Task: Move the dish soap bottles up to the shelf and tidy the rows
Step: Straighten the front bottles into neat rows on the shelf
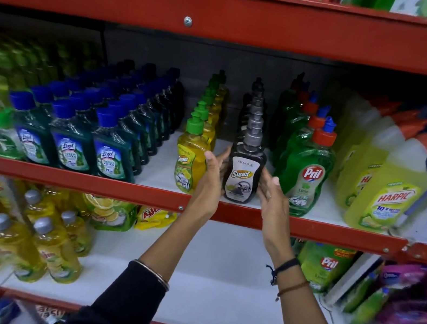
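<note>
A black dish soap bottle (242, 178) with a grey pump top stands at the front of its row on the middle shelf (143, 194). My left hand (211, 174) presses against its left side and my right hand (272, 196) against its right side, so the bottle is clasped between them. More black bottles (256, 103) line up behind it. To the left runs a row of yellow dish soap bottles (190, 163) with green caps. To the right stands a row of green Pril bottles (305, 178).
Dark green Lizol bottles (73, 142) fill the left of the middle shelf and yellow Harpic bottles (388, 198) the right. The lower shelf (207, 289) carries yellow bottles (49, 244) at left and pouches (325, 264) at right. A red shelf beam (232, 14) runs overhead.
</note>
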